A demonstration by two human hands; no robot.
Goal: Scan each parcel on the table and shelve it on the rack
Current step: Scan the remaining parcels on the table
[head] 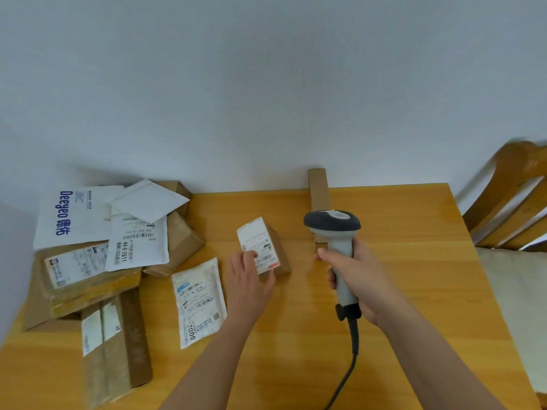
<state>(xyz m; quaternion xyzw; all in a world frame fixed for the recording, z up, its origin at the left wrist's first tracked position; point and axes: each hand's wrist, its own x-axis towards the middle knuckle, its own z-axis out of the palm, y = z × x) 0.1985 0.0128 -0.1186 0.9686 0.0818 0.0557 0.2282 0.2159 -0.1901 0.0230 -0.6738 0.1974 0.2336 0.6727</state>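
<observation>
A small cardboard box (268, 242) with a white shipping label on top sits in the middle of the wooden table (399, 261). My left hand (247, 281) grips its near end, thumb on the near right corner and fingertips on the label. My right hand (359, 279) grips the handle of a grey and white barcode scanner (334, 229), held upright just right of the box, its head above the table. The scanner's black cable (352, 359) runs down toward me.
A white padded mailer (199, 300) lies left of my left hand. Several boxes and white mailers are piled at the table's left (97, 253). A long narrow box (319, 196) lies behind the scanner. A wooden chair (509, 202) stands at the right.
</observation>
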